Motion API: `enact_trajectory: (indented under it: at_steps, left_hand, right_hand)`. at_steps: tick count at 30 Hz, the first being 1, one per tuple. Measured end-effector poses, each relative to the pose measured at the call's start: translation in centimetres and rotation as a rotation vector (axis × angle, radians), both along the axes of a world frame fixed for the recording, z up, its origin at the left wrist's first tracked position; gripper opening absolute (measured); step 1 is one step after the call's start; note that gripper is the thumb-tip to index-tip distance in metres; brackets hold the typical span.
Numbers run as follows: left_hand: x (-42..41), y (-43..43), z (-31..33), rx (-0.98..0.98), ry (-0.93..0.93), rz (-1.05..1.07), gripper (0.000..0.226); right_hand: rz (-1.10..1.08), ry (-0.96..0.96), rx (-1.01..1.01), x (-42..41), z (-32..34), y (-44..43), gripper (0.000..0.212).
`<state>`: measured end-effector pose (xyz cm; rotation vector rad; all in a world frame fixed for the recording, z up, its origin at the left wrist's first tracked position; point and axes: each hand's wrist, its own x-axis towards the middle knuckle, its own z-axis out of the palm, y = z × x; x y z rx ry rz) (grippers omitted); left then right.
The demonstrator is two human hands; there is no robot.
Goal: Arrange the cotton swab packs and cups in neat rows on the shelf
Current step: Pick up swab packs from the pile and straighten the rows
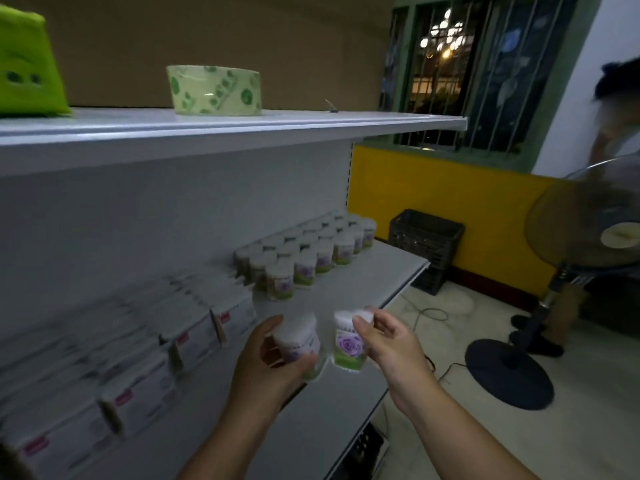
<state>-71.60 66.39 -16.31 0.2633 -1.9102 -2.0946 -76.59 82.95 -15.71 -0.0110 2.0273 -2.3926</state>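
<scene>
Lower shelf (363, 282) as reference. Above its front edge, the left hand (266, 358) grips one swab cup (299, 337) and the right hand (388, 344) pinches a second, rose-labelled cup (348, 344); the two cups are just beside each other. At the shelf's far end stands a block of cups (311, 251); along its near end lie rows of swab packs (138, 358), blurred. Beyond the shelf's far end: black crate (426, 244), pedestal fan (585, 230).
</scene>
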Motion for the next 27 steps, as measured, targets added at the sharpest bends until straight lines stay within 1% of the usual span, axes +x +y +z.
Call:
enact_trajectory:
  at_steps: [3, 4, 10, 13, 15, 17, 18, 19, 22, 25, 27]
  left_hand:
    - [-4.0, 2.2, -0.7, -0.028, -0.020, 0.058, 0.060]
    - [-5.5, 3.2, -1.0, -0.042, -0.027, 0.079, 0.060]
    - [-15.3, 11.2, -1.0, -0.129, -0.079, 0.200, 0.062]
    - [-20.5, 14.5, -1.4, -0.183, -0.120, 0.281, 0.061]
    - [-23.7, 16.3, -1.9, -0.192, -0.131, 0.330, 0.057]
    - [-26.5, 17.7, -2.4, -0.191, -0.132, 0.404, 0.051]
    - [-27.7, 18.3, -2.6, -0.190, -0.124, 0.446, 0.047]
    - [-28.7, 18.8, -2.6, -0.188, -0.117, 0.488, 0.044]
    - [-31.1, 19.8, -3.0, -0.177, -0.112, 0.608, 0.044]
    - [-32.2, 20.1, -3.5, -0.140, -0.141, 0.707, 0.050]
    - [-32.7, 20.1, -3.5, -0.123, -0.166, 0.750, 0.053]
  right_hand:
    - [0.047, 0.023, 0.014, -5.2, -0.7, 1.8, 0.036]
    - [0.056, 0.026, 0.014, -7.1, -0.9, 2.6, 0.040]
    - [0.056, 0.060, 0.084, -19.1, -1.5, 9.4, 0.039]
    - [0.051, 0.091, 0.199, -25.1, -1.7, 11.9, 0.048]
    - [0.075, 0.148, 0.282, -28.6, -1.6, 12.8, 0.044]
    - [0.144, 0.220, 0.343, -31.7, -1.7, 13.1, 0.030]
    - [0.195, 0.262, 0.386, -33.1, -1.7, 13.1, 0.026]
    - [0.249, 0.305, 0.442, -34.2, -1.9, 13.0, 0.027]
    - [0.379, 0.378, 0.580, -36.5, -2.6, 12.5, 0.036]
    - [0.402, 0.389, 0.616, -37.5, -3.2, 12.3, 0.042]
    - [0.374, 0.388, 0.659, -37.8, -3.5, 12.3, 0.044]
